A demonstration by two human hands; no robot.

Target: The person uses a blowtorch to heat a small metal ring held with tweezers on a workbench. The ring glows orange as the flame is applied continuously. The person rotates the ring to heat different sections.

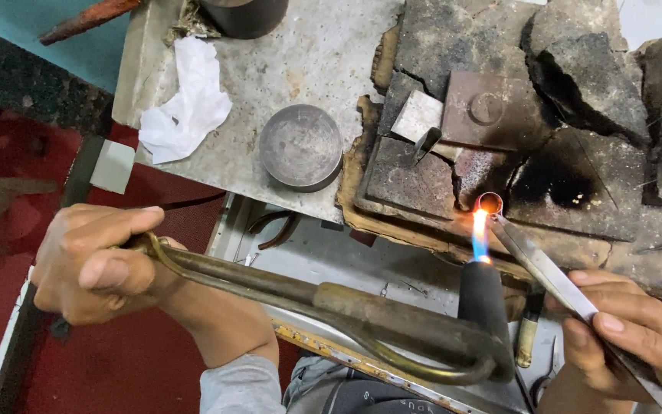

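My left hand (90, 261) grips the brass handle of a gas torch (392, 314). Its black nozzle points up and gives a blue and orange flame (480, 234). The flame plays on a small glowing metal ring (489, 202) that rests on a charred soldering brick (568, 188). My right hand (637, 330) holds long steel tweezers (545, 264), whose tips touch or pinch the ring at its lower right side.
A round metal dish (300, 146) and a crumpled white tissue (185, 103) lie on a stained grey slab (323, 54). Cracked dark bricks (591, 77) lie behind the ring. An open drawer (346, 261) with small tools sits under the bench edge. A dark cylinder (243, 15) stands at the back.
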